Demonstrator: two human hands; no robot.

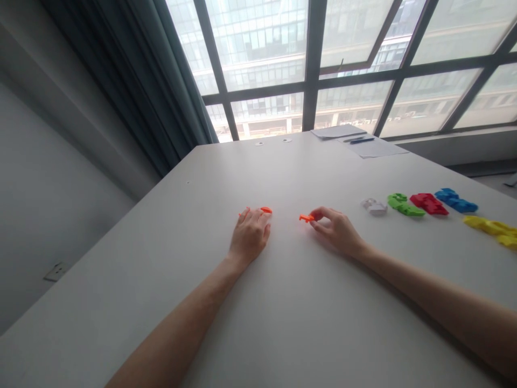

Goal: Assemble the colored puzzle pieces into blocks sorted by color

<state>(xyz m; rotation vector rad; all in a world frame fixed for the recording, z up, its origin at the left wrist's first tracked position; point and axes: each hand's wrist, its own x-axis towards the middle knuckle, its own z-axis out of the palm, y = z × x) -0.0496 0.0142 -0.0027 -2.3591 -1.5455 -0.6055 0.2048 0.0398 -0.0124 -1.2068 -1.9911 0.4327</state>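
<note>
My right hand (334, 228) pinches a small orange plastic piece (306, 218) between thumb and fingertips, just above or on the white table (258, 302). To its left, my left hand (251, 231) lies palm down, its fingers stretched out over orange plastic pieces. One rounded orange piece (266, 209) shows beyond the fingertips, and bits of orange show by the fingers on the left. The rest of those pieces is hidden under the hand, so their shape cannot be made out. A gap of bare table separates the two hands.
Toward the right lie clear pieces (375, 206), green pieces (405, 205), red pieces (428, 203), blue pieces (456, 200) and yellow pieces (491, 230). Papers (382, 148) with dark pens (362, 140) rest at the far edge, below the window. A dark curtain (161, 81) hangs at the left.
</note>
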